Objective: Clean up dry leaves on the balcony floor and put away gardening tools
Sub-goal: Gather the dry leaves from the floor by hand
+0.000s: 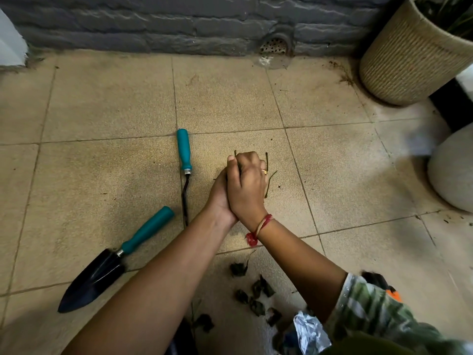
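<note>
The left hand [217,198] lies largely hidden behind the right hand [247,185]; the green stems [266,161] clasped between them show only their ends. Left of the right hand, the tip of the teal-handled weeder [184,160] vanishes behind a forearm [163,265]. Far right of it, the woven planter [409,55] and white pot [453,172] are cut by the frame edge.

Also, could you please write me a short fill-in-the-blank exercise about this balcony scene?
1. The left hand and right hand clasp green stems; a red thread circles the ___ wrist.
2. The trowel lies to their ___.
3. ___ teal-handled tools rest on the tiles.
Missing words: right; left; two.
</note>
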{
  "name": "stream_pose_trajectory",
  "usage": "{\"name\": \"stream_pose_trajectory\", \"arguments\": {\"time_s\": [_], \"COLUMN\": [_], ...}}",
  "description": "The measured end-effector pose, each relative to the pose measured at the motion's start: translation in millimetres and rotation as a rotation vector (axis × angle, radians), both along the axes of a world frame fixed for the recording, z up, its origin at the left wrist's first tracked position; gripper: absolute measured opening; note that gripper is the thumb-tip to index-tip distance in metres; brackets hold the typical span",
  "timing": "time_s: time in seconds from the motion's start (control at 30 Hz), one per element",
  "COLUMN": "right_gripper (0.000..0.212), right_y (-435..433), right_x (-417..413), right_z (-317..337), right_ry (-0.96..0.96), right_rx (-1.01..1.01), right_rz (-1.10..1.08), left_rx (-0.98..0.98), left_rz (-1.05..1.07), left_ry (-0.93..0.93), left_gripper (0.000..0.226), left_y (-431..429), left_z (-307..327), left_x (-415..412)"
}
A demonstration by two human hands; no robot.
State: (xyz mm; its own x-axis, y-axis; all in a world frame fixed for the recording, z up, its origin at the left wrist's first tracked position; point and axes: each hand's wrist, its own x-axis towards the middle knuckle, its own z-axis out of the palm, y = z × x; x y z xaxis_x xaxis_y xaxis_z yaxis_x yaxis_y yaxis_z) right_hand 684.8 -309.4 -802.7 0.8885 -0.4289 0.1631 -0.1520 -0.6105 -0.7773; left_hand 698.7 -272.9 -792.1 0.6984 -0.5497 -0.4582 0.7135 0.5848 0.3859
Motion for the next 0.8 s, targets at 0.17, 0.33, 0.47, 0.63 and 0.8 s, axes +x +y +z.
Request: {"name": "stream_pose_trajectory", "arguments": {"time_s": [0.17,0.33,0.47,0.63,0.8], "right_gripper": [0.028,0.055,0.064,0.072,0.08], "right_y": [2,-7,-4,-6,-13], "right_x": [-2,6,7,7,5], "right_z": [3,0,-2,-1,-5], "right_ry": [0.044,0.263,0.271,0.237,0.386], "right_rx": [-0.089,-0.149,-0.361,-0.591,-0.12], "right_rz": [-0.026,0.027,0.044,0.007,0.077], "left_rx": [-0.04,0.028,-0.002,-0.054,-0.05], "left_rz": [-0.008,0.004,0.035,0.083,0.131], "left_ry": [0.072,0.11,0.112,0.098,0.231], "left_gripper": [0.029,0.045,0.052,0.055,0.056], "left_y": [8,15,14,10,3], "left_z": [-7,-8,-8,-9,-2], "left_x": [-5,-4,-6,-8,-10]}}
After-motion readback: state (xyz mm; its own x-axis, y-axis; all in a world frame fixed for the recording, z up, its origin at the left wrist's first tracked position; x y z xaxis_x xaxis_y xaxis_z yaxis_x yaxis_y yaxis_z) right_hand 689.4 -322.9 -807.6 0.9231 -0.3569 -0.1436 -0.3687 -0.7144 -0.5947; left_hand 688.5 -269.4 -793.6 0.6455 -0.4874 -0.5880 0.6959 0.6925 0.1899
